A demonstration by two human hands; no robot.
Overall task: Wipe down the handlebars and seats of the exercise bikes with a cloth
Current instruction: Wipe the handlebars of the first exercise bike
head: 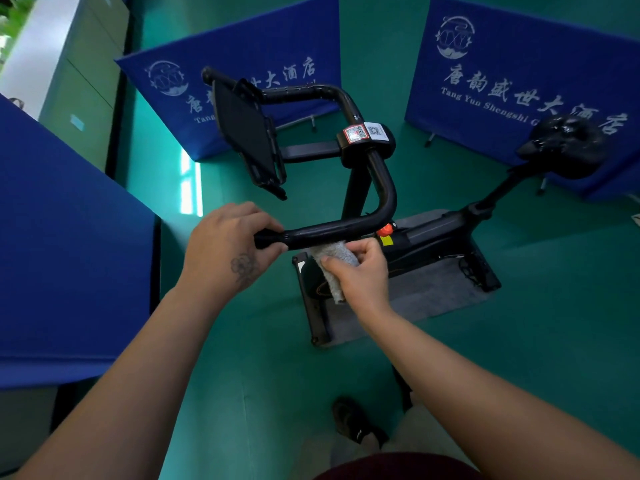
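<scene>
Handlebar (pixel 332 230) near arm runs across centre, and I've got my left hand (pixel 225 244) clamped round its end to steady it; just right, my right hand (pixel 360 271) pinches the cloth (pixel 332 268) under the bar, wiping its underside, I judge.

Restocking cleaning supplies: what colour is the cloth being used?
The cloth is light grey-white, seen in the head view.

head-worn view, looking steeply down, close

Black looped handlebar (pixel 346 226) – grey cloth (pixel 334 268) bunched against its near bar's underside – black seat (pixel 568 147) far right
</scene>
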